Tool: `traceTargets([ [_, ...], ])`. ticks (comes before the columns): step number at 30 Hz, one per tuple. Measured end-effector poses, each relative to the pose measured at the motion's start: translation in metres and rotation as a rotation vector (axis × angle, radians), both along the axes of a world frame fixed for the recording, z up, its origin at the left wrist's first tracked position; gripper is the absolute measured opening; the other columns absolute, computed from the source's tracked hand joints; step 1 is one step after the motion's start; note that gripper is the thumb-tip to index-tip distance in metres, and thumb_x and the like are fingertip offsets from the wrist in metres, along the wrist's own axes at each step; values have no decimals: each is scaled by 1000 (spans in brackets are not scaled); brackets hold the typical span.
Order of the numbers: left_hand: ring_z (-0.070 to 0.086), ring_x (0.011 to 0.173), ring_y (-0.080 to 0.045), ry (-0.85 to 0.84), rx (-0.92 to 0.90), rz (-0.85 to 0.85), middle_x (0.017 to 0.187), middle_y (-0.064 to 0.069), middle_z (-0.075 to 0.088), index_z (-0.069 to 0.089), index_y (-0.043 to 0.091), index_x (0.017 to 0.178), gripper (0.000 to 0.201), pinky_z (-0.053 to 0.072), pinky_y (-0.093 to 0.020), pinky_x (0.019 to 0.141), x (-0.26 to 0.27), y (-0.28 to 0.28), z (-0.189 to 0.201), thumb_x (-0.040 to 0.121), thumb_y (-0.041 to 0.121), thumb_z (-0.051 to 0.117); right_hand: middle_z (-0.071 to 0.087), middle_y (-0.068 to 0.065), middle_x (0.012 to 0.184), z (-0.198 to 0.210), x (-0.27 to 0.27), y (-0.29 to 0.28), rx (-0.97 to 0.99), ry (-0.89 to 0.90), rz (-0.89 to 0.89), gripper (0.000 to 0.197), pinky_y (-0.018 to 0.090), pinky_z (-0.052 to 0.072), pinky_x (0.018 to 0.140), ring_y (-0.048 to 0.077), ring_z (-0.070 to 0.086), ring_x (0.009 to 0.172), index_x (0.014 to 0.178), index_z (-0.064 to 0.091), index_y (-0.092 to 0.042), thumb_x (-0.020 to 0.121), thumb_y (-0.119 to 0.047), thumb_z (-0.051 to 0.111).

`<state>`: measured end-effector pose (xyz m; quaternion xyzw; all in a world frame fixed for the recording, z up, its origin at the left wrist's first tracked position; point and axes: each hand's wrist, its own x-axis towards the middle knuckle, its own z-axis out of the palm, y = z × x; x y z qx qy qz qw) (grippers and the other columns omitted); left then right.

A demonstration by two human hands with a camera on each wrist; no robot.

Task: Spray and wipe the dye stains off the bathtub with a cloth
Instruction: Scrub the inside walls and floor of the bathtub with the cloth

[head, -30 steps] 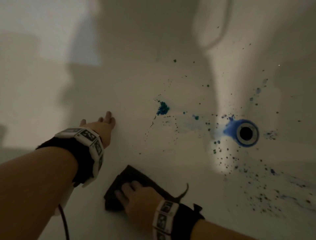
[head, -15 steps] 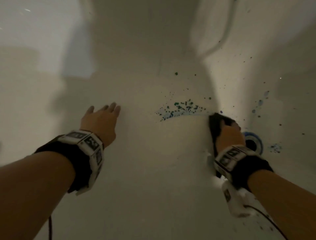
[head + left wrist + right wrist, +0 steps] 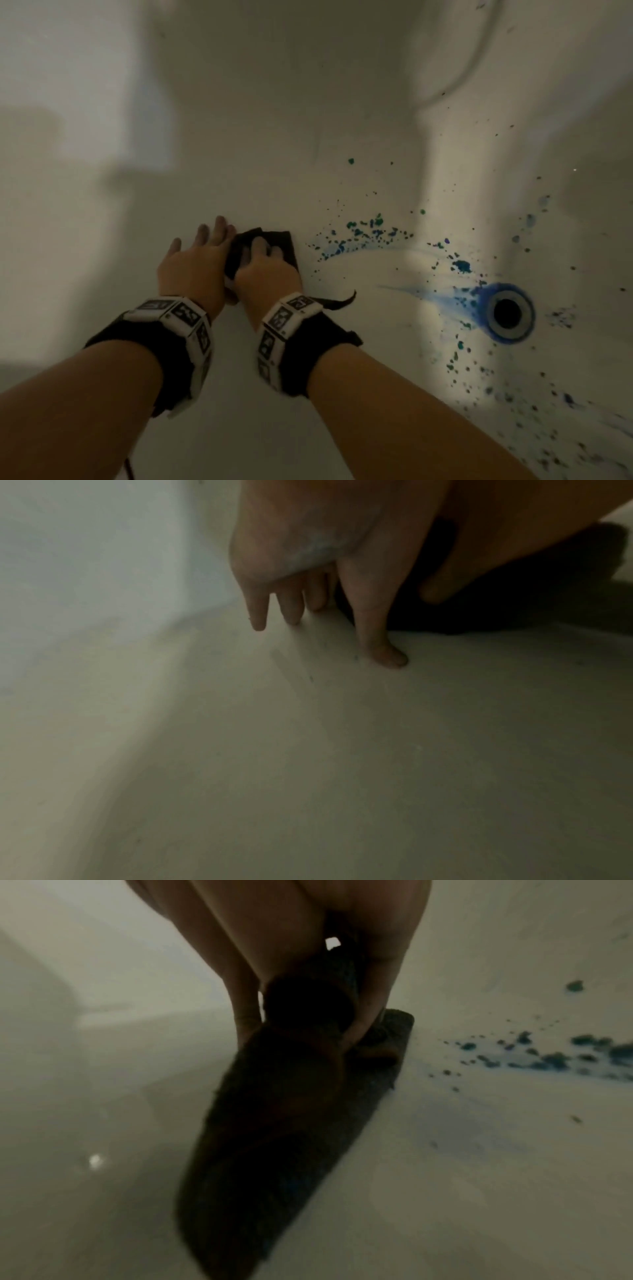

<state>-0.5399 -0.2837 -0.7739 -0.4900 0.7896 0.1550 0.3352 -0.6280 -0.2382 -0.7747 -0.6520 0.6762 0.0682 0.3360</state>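
My right hand presses a dark cloth onto the white bathtub floor. In the right wrist view a fold of the cloth bunches up between thumb and fingers, which grip it. My left hand lies flat right beside it, and its straight fingers touch the tub floor. Just right of the cloth is a band of blue-green dye stains. Those dye stains also show in the right wrist view.
A metal drain ringed with blue dye sits at the right, with a blue smear trailing left from it. Several dye specks dot the floor below the drain and the tub wall behind it.
My right hand has swept the cloth leftward from beside the drain to right next to my left hand. A blue smear now trails from the drain. The left hand stays planted.
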Motion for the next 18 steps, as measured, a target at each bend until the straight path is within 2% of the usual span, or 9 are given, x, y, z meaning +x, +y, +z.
traceTargets([
  [3,2,145,-16,-41,14,-17,157,3,-14,-8,24,149,104,9,-37,117,2,-2,0,80,42,67,24,27,140,-4,-26,-2,-22,125,-67,42,43,42,91,41,39,119,139,27,6,99,-6,26],
  [5,1,145,-15,-45,34,-6,156,4,-15,-10,24,149,106,8,-38,118,2,-2,0,79,43,68,28,26,139,-8,-60,-3,-18,224,-206,41,43,40,93,39,41,119,140,27,3,99,-6,26],
  [8,1,145,-15,-71,52,-26,156,5,-16,-11,23,149,106,7,-38,118,2,-3,3,80,46,66,36,23,136,-13,-123,9,-37,234,-463,39,37,40,93,37,45,119,135,38,-1,98,-11,37],
  [9,2,145,-15,-91,47,-47,156,4,-16,-10,22,149,105,6,-39,118,2,-3,4,80,47,65,38,22,136,-16,-145,21,-59,215,-549,38,35,39,94,36,45,120,133,42,-4,97,-14,40],
  [11,3,146,-18,-139,24,-104,156,0,-15,-10,18,149,104,5,-40,118,0,-2,5,81,51,62,45,16,135,-20,-184,57,-100,252,-733,39,30,35,98,32,46,121,131,47,-11,97,-31,43],
  [13,-2,146,-21,-115,8,-98,155,-5,-18,-14,14,148,111,2,-41,117,-9,-1,2,78,57,61,50,15,131,-22,-207,93,-39,350,-881,43,32,35,99,32,49,118,128,48,-13,95,-41,44],
  [15,-12,144,-22,-5,63,-8,153,-6,-27,-22,17,146,124,2,-43,116,-28,1,-3,71,58,68,46,22,131,-22,-217,121,141,383,-890,39,38,38,96,37,48,115,128,47,-4,95,-24,46],
  [16,-15,144,-24,46,97,44,151,-6,-30,-25,19,145,128,4,-45,116,-40,2,-6,69,54,72,43,23,132,-22,-221,130,176,415,-840,41,38,38,96,38,47,116,131,45,-2,94,-18,47],
  [18,-20,142,-29,84,143,126,150,-8,-33,-26,19,144,131,10,-48,115,-58,4,-10,68,40,79,43,21,130,-9,-227,130,141,385,-846,47,35,36,97,37,47,113,138,43,-9,92,-14,51],
])
